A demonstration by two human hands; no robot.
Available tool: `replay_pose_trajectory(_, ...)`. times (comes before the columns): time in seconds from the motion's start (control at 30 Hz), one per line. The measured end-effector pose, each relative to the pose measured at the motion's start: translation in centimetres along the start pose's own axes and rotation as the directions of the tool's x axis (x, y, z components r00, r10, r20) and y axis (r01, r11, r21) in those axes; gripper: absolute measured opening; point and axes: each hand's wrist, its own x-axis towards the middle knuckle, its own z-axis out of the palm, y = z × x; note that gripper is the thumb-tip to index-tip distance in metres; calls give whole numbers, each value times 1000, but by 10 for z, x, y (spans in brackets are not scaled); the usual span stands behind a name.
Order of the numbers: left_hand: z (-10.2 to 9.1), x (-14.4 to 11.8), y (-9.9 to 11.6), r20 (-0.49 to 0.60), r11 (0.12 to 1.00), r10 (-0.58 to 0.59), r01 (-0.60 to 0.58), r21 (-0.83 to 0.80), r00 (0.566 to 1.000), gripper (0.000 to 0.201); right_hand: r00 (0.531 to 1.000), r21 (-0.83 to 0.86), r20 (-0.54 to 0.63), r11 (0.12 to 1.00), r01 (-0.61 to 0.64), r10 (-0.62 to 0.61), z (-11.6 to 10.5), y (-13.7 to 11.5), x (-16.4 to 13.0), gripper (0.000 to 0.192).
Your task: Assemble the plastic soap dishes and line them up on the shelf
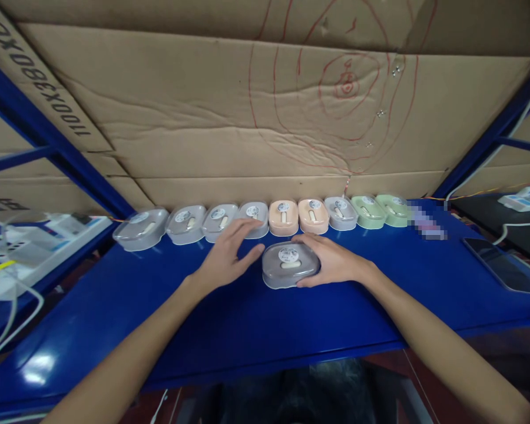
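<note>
My right hand (335, 259) grips the right end of a grey plastic box (276, 271), thumb at the front and fingers behind. The box has a clear, rounded lid with a round white label and a short pale bar on it. To the left of this box, my left hand (229, 253) is open, thumb and fingers apart, holding nothing. Its fingertips overlap a grey box (254, 218) in the row behind; whether they touch it I cannot tell. Two peach boxes (283, 227) of the same shape stand behind the held box.
Several grey boxes (185, 227) continue the row leftward; another grey box (341, 215) and two green boxes (368, 215) extend it rightward. They stand on a blue table (247, 330) before a cardboard wall (194, 88). A phone (503, 265) lies right; white cables (15, 312) hang left.
</note>
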Motion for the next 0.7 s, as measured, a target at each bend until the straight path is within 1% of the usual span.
replay_pose_trajectory(0.03, 3, -1, 7, 59, 997, 20, -15, -79, 998, 52, 1000, 2, -14, 1000, -2, 2, 0, 2, 0, 99)
replay_pose_trajectory(0.07, 7, -3, 13, 118, 989, 37, -20, -145, 992, 58, 1000, 4, -27, 1000, -3, 3, 0, 4, 0, 98)
replay_pose_trajectory(0.13, 17, -6, 21, 216, 971, 66, -13, -237, 974, 81, 999, 13, -52, 1000, 8, -8, -1, 7, 1, 96)
replay_pose_trajectory(0.2, 27, -8, 22, 263, 960, 74, 3, -281, 962, 99, 997, 25, -70, 999, 25, -23, -1, 10, 2, 94)
replay_pose_trajectory(0.3, 38, -11, 17, 250, 957, 47, 28, -288, 967, 100, 995, 63, -95, 997, 50, -44, 2, 12, 4, 93)
replay_pose_trajectory(0.4, 42, -11, 12, 215, 957, 20, 43, -287, 976, 100, 992, 117, -117, 991, 61, -47, 8, 14, 6, 98)
replay_pose_trajectory(0.47, 43, -11, 11, 211, 955, 7, 56, -292, 977, 101, 989, 150, -144, 988, 47, -25, 12, 15, 7, 98)
replay_pose_trajectory(0.57, 43, -10, 11, 230, 948, -24, 95, -304, 973, 106, 984, 204, -177, 979, 25, 12, 17, 16, 8, 93)
replay_pose_trajectory(0.7, 40, -8, 14, 247, 938, -45, 126, -324, 968, 114, 982, 292, -176, 956, -12, 67, 18, 20, 9, 89)
